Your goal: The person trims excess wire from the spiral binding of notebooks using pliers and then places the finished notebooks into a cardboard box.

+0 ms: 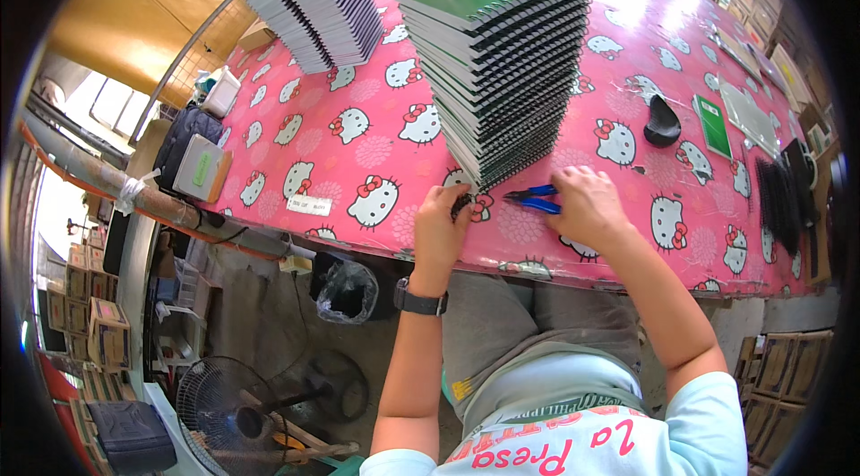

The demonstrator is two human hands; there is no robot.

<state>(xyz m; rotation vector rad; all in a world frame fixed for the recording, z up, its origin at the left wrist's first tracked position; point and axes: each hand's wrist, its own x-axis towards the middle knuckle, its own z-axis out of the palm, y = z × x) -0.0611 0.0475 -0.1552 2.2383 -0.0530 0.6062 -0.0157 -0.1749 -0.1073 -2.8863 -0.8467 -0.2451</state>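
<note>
A tall stack of green-covered spiral notebooks (502, 73) stands on the table in front of me, its black coil bindings facing right and toward me. At the stack's bottom near corner is my left hand (439, 225), closed with its fingertips pinched. A small dark coiled piece (461, 205) shows among those fingers, partly hidden by them. Just to the right, my right hand (587, 209) is closed around the handles of blue-handled cutting pliers (536, 199). Their dark jaws point left toward the stack's corner, apart from it, low over the tabletop.
The table (358, 162) has a pink cartoon-cat cover. Another notebook stack (318, 6) stands back left. To the right lie a black curved object (662, 122), a small green notebook (713, 125) and a pile of black coils (778, 203). A lined bin (346, 290) and fan (237, 418) are below.
</note>
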